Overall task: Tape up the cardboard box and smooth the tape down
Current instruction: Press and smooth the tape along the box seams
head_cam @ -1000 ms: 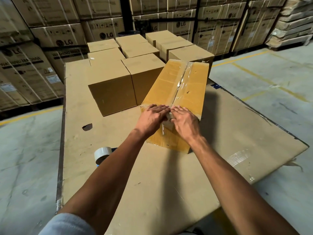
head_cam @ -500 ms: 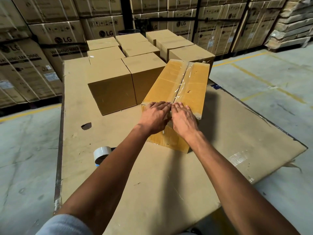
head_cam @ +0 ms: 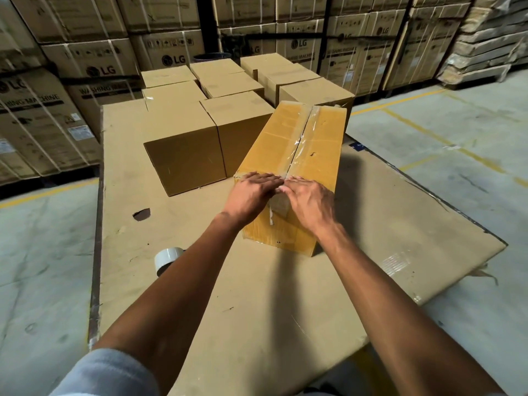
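The tape (head_cam: 298,144) is pressed onto the cardboard box (head_cam: 323,155) by the left hand (head_cam: 251,192) and right hand (head_cam: 310,201), fingers flat and together; the tape roll (head_cam: 167,257) lies at 8 o'clock.

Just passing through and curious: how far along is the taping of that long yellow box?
Looks done: a clear tape strip already covers the top seam of the yellow cardboard box. In hand: the left hand and right hand lie flat at the near edge, pressing the tape end over it. Left: probably just that end; the tape roll sits aside on the cardboard sheet.
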{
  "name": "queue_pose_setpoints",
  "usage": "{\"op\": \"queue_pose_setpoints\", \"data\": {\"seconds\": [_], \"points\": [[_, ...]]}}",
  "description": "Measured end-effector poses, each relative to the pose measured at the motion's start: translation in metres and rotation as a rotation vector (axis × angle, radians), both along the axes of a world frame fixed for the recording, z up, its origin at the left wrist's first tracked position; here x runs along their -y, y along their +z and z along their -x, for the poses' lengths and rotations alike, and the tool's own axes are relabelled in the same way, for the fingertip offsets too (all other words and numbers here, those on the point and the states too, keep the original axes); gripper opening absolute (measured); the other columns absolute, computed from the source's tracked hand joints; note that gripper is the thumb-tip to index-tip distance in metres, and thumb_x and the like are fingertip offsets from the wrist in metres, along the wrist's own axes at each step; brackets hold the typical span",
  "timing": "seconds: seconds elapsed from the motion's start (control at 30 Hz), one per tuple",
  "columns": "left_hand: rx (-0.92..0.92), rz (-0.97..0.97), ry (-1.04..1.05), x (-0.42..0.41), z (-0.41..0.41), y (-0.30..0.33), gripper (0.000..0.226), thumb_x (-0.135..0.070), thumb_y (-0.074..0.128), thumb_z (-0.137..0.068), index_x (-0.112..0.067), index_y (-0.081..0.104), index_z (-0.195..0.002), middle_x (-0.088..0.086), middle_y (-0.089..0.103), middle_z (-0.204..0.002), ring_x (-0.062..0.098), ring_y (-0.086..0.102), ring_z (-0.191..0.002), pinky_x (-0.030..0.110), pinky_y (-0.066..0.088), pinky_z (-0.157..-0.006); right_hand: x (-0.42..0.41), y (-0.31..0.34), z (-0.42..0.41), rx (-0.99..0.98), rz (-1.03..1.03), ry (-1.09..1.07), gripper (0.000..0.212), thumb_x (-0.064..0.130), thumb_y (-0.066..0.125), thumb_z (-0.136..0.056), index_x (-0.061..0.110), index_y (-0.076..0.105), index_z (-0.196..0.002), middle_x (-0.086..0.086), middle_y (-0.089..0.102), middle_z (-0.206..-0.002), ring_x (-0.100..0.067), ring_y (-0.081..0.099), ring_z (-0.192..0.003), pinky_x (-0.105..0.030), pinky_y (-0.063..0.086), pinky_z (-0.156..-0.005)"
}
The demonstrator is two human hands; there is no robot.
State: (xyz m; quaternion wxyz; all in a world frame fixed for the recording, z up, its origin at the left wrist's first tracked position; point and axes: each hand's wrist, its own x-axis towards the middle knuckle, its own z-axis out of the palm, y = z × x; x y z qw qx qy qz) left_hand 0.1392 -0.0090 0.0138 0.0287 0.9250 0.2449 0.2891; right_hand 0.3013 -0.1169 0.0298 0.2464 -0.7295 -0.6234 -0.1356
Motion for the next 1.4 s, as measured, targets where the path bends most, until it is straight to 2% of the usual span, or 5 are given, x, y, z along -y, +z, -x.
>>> {"op": "queue_pose_setpoints", "data": {"seconds": [0.2,0.33,0.73,1.0,1.4], "points": [[0.105,-0.015,0.049,-0.004,-0.003,-0.021,0.040,-0.041,0.053,-0.109,-0.026,0.073,-0.140,-0.006,0.072,-0.143,0.020,0.062,-0.139,0.046,0.042,-0.109,-0.010,-0.030,-0.007,0.044,-0.162,-0.003,0.035,0.042,0.065,-0.100,0.017,0.079,-0.122,-0.003,0.078,-0.121,-0.019,0.074,-0.115,-0.039,0.055,-0.101],[0.139,-0.050,0.071,-0.009,-0.005,-0.033,0.039,-0.041,0.060,-0.109,-0.028,0.069,-0.144,-0.007,0.069,-0.147,0.020,0.059,-0.141,0.048,0.039,-0.112,-0.015,-0.042,-0.012,0.129,-0.230,-0.008,0.040,0.044,0.055,-0.104,0.018,0.077,-0.126,-0.001,0.076,-0.126,-0.017,0.072,-0.120,-0.037,0.054,-0.101],[0.008,-0.200,0.032,-0.015,0.007,-0.047,0.070,-0.043,0.069,-0.103,-0.019,0.044,-0.164,0.003,0.051,-0.166,0.031,0.044,-0.154,0.055,0.026,-0.129,-0.003,-0.057,-0.007,0.343,-0.085,-0.084,0.066,0.052,0.057,-0.100,0.017,0.047,-0.155,-0.002,0.054,-0.157,-0.023,0.052,-0.144,-0.042,0.037,-0.110],[0.121,-0.147,0.093,-0.012,-0.003,-0.046,0.037,-0.029,0.058,-0.114,-0.025,0.063,-0.151,-0.005,0.066,-0.151,0.022,0.056,-0.142,0.047,0.040,-0.113,-0.010,-0.055,0.001,0.243,-0.270,-0.140,0.036,0.043,0.052,-0.110,0.022,0.068,-0.134,0.004,0.070,-0.137,-0.020,0.066,-0.126,-0.039,0.043,-0.099],[-0.033,-0.311,0.117,-0.019,0.006,-0.065,0.073,-0.048,0.057,-0.110,-0.021,0.028,-0.171,0.001,0.036,-0.175,0.030,0.035,-0.160,0.053,0.023,-0.132,-0.004,-0.068,-0.001,0.421,-0.028,-0.150,0.114,0.063,0.081,-0.076,0.014,0.027,-0.163,-0.004,0.039,-0.163,-0.028,0.044,-0.147,-0.050,0.026,-0.118]]}}
